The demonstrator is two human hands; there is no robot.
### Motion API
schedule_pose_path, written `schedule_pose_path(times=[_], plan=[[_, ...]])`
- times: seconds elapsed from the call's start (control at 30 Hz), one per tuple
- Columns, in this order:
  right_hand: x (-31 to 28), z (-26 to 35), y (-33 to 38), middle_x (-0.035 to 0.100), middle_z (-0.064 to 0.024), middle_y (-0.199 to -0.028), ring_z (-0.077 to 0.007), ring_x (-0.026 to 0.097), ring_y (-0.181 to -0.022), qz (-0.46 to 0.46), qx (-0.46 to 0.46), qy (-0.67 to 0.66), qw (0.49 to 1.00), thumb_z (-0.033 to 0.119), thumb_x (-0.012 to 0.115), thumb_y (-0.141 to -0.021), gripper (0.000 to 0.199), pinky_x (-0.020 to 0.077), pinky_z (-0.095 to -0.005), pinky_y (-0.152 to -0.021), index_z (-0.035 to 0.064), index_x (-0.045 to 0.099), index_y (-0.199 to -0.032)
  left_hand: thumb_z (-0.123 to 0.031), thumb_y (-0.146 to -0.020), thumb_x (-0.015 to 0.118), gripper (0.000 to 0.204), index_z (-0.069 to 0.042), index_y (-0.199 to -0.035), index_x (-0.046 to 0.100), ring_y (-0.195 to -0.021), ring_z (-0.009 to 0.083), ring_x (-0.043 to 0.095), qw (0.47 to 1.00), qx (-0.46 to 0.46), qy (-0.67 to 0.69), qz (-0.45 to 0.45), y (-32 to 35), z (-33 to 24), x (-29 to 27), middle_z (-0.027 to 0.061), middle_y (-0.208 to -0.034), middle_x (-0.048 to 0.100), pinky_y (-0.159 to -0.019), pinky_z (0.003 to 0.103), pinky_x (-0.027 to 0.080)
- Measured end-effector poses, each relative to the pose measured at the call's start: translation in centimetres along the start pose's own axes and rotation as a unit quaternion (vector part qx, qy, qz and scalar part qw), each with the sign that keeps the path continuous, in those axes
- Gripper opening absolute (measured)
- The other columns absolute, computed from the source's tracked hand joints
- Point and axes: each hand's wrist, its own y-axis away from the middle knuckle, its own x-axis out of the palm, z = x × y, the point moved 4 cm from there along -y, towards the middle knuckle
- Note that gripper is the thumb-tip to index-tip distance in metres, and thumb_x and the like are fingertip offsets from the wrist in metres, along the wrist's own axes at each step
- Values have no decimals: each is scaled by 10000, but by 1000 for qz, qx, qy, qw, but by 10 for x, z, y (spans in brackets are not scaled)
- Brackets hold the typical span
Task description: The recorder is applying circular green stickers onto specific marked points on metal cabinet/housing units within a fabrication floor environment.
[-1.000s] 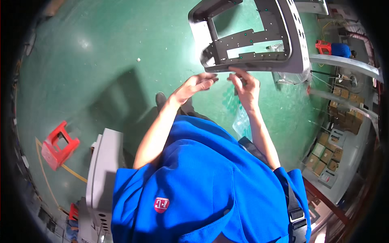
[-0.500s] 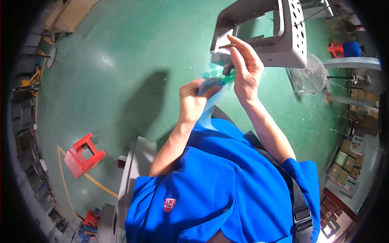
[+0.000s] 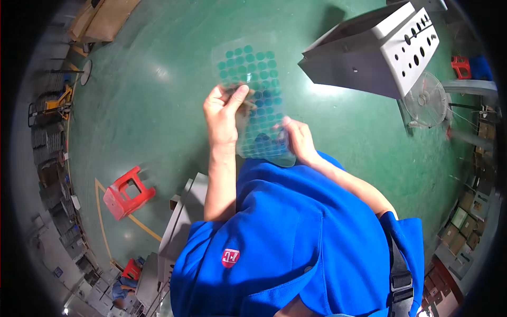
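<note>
A clear sheet of round green stickers (image 3: pixel 252 67) is spread out in front of my body, with rows of dots along its length. My left hand (image 3: pixel 222 119) pinches it at the left edge, thumb on top. Lower down, at the opposite edge, my right hand (image 3: pixel 301 141) grips the same sheet between thumb and fingers. Part of the sheet is blurred, and its near end hangs close to my blue shirt. Beyond my right hand stands a grey sheet-metal housing (image 3: pixel 354 61) with round holes in its side; neither hand touches it.
A fan (image 3: pixel 424 99) stands behind the housing at the right. A red stool (image 3: pixel 128 193) sits on the green floor (image 3: pixel 158 105) at the left. Close to my left side is a grey metal piece (image 3: pixel 185 211). Shelves and boxes line both edges, and another person (image 3: pixel 122 289) is at the lower left.
The sheet has gone from bunched up to spread out. My right hand has come down from beside the housing to the sheet's edge; my left hand has shifted left. The housing appears farther right.
</note>
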Motion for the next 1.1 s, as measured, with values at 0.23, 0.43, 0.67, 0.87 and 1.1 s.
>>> schedule_pose_path(times=[0.23, 0.43, 0.67, 0.87, 1.1], plan=[[-17, 61, -50, 556, -21, -556, -53, 442, -451, 51, -19, -93, 994, 373, 483, -950, 425, 311, -226, -422, 1, 659, -846, -265, -962, 503, 237, -43, -900, 556, -327, 45, 354, 958, -19, 200, 206, -53, -9, 4, -29, -492, 416, -308, 166, 238], [-19, 173, -107, 476, 13, -532, -37, 385, -438, 18, -168, -222, 960, 343, 459, -959, 396, 267, -192, -409, 15, 611, -799, -258, -760, 748, 258, -25, -843, 674, -1067, 176, 546, 897, -140, 21, 419, -126, 40, 63, 120, -1303, 523, -946, 317, 392], [27, 237, -245, 546, -59, -639, -112, 472, -528, -20, -150, -290, 945, 349, 438, -949, 391, 344, -241, -436, 35, 542, -741, 13, -650, 767, 276, 19, -908, 669, -961, 149, 572, 841, -102, -120, 517, -267, -16, 61, 39, -954, 635, -893, 284, 420], [44, 279, -317, 595, -96, -841, -144, 542, -753, 127, -158, -269, 941, 513, 360, -934, 559, 439, -268, -712, 5, 589, -970, -36, -636, 807, 258, 30, -850, 679, -912, 149, 592, 863, -32, -197, 464, -351, -52, 60, 59, -917, 643, -850, 302, 458], [-41, 313, -356, 515, -164, -1287, -245, 427, -1246, 84, -182, -359, 912, 535, 330, -942, 643, 275, -403, -1077, 17, 446, -1306, -60, -703, 773, 125, 19, -728, 680, -589, 92, 512, 874, 69, -315, 362, -440, -52, 141, 31, -644, 577, -515, 269, 363]])
